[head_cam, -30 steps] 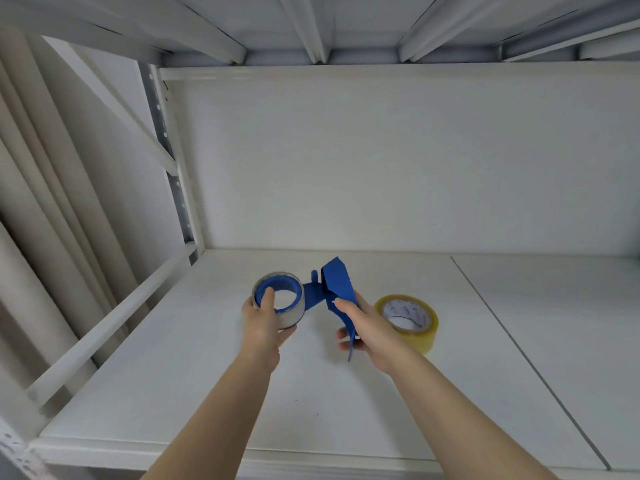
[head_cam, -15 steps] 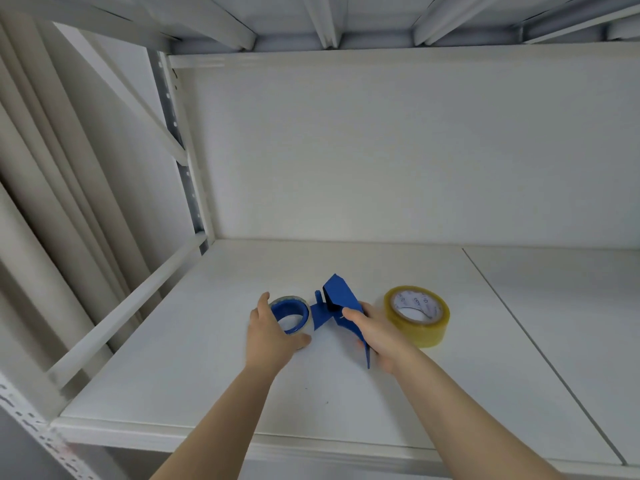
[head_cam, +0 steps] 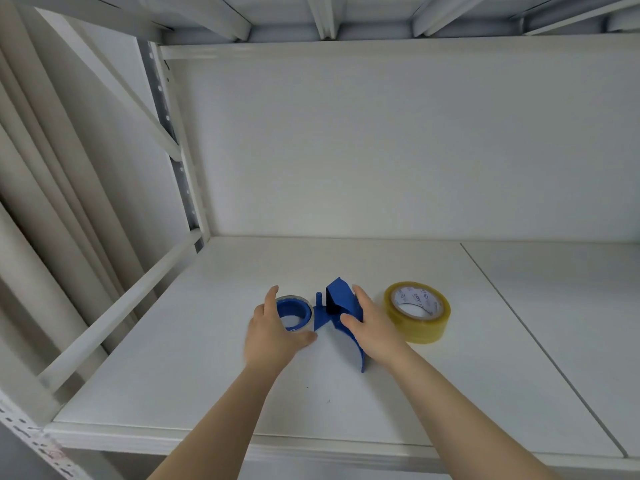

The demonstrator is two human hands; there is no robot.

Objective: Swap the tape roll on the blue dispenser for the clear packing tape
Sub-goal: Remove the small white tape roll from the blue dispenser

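White metal rack (head_cam: pixel 180 188) fills the view, and its pale shelf (head_cam: pixel 207 375) carries everything that matters. The blue dispenser (head_cam: pixel 341 299) lies on its side near the middle of the shelf. The right hand (head_cam: pixel 374 327) clasps its handle, thumb on one side and fingers over the other. Just beside that hand, to the right, a yellowish roll (head_cam: pixel 417 327) lies flat on the shelf, touched by nothing. At the dispenser's left end the clear roll (head_cam: pixel 298 300) sits around the blue hub (head_cam: pixel 291 308), and the left hand (head_cam: pixel 273 336) curls round it, forefinger behind and thumb in front.

With the yellowish roll off and the clear roll on the hub, the swap looks nearly done. What seems left is seating the roll fully, perhaps threading its free end, which cannot be made out, and letting go.
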